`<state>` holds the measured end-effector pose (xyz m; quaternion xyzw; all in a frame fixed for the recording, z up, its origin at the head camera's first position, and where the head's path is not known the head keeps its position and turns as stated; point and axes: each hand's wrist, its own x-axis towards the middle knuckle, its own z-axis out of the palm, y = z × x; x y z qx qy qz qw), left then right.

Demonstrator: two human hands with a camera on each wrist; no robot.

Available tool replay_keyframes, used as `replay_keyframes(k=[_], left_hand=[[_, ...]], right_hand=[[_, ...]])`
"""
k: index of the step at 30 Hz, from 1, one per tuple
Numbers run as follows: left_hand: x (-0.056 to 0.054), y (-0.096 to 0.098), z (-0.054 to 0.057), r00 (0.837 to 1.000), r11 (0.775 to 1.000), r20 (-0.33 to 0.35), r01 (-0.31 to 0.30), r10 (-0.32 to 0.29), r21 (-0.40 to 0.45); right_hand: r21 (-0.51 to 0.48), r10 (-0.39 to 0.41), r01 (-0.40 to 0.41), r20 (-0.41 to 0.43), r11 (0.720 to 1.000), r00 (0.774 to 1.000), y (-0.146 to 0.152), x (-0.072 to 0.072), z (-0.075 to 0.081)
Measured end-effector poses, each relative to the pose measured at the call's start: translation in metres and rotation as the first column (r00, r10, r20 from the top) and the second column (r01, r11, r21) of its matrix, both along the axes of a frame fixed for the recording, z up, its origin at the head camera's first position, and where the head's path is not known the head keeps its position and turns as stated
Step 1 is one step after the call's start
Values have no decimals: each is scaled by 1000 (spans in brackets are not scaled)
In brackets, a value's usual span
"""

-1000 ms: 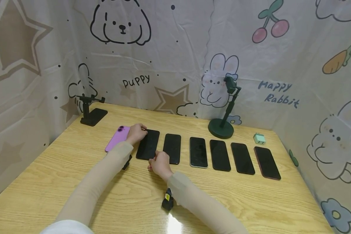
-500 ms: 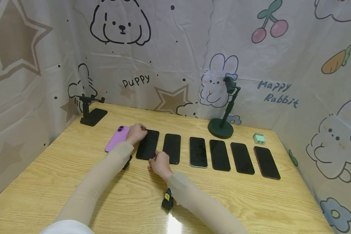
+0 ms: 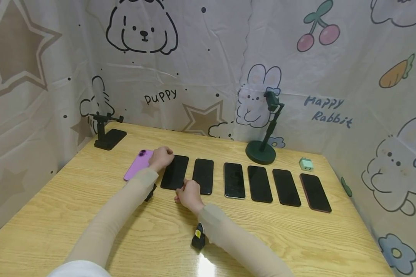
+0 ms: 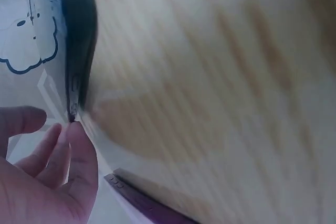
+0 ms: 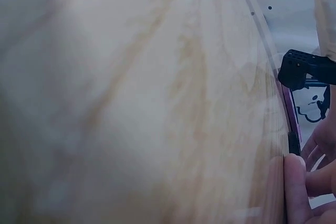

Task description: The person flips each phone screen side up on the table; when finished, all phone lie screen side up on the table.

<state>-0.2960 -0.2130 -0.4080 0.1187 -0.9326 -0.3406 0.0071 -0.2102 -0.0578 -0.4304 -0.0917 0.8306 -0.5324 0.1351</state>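
Note:
A black phone (image 3: pixel 175 172) lies screen up on the wooden table, second from the left in a row of phones. My left hand (image 3: pixel 161 157) is at its far left corner. In the left wrist view, fingertips (image 4: pixel 75 132) of that hand touch the phone's end (image 4: pixel 79 72), and the thumb stands apart from it. At the near right corner is my right hand (image 3: pixel 190 193). In the right wrist view, its fingertip (image 5: pixel 295 163) meets the phone's edge (image 5: pixel 294 144); I cannot tell whether this hand pinches the corner or just touches it.
Left of it lies a purple phone (image 3: pixel 137 166), back up. To the right, several dark phones, the nearest one (image 3: pixel 203 176) close by, continue the row. A black stand (image 3: pixel 107 134), a dark green stand (image 3: pixel 261 152) and a mint charger plug (image 3: pixel 306 164) stand behind. A printed curtain surrounds the table.

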Motion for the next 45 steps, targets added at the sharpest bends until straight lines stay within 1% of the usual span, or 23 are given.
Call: replay_keyframes(k=[4, 8, 15, 22, 28, 32, 35, 41, 45], left_hand=[[-1, -2, 1, 1000, 1000, -9, -6, 6, 12], [-1, -3, 2, 1000, 1000, -7, 2, -1, 29], [0, -4, 1, 1000, 1000, -8, -4, 4, 18], [-1, -9, 2, 999, 1000, -33, 2, -2, 10], [1, -20, 6, 999, 1000, -39, -8, 8, -6], [4, -30, 9, 998, 1000, -59, -15, 14, -14], [6, -39, 10, 997, 999, -72, -28, 25, -40], [12, -58, 12, 995, 992, -90, -63, 53, -109], [14, -67, 12, 994, 989, -88, -79, 69, -123]], right_hand=[[0, -3, 3, -7, 1000, 1000, 0, 0, 1], [-3, -4, 4, -21, 1000, 1000, 0, 1, 1], [-13, -4, 3, -22, 1000, 1000, 0, 2, 1], [-22, -39, 38, -37, 999, 999, 0, 6, 2], [8, -30, 31, -74, 1000, 997, 1, 8, 2], [93, -18, 30, -138, 995, 990, 2, 11, 3], [141, -6, 31, -178, 989, 984, 2, 15, 5], [119, 48, -28, -175, 992, 983, -9, 25, 5], [95, 87, -71, -176, 993, 981, -19, 31, 3]])
